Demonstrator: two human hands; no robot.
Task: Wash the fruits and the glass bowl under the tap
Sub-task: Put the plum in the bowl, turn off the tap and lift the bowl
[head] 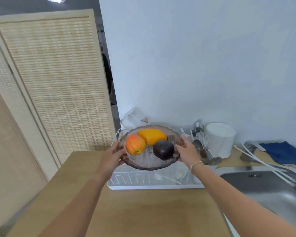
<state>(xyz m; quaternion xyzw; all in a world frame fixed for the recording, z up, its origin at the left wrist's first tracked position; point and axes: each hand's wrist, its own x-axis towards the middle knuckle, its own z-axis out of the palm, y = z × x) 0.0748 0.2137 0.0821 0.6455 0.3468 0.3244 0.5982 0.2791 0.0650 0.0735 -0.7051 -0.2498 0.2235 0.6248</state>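
Note:
A tinted glass bowl (144, 164) with a scalloped rim is held above the white dish rack (143, 183). Three fruits lie in it: an orange-red mango (135, 146) at the left, a yellow mango (152, 136) at the back and a dark purple avocado (163, 149) at the right. My left hand (112, 158) grips the bowl's left rim. My right hand (187, 150) grips its right rim, with a thin bracelet on that wrist.
The rack sits on a wooden counter (135, 211) and holds cutlery (201, 142) and a clear jug (132, 118). A stack of white plates (220, 141) stands to the right. The steel sink (270, 187), tap (249, 148) and blue cloth (284, 151) lie further right.

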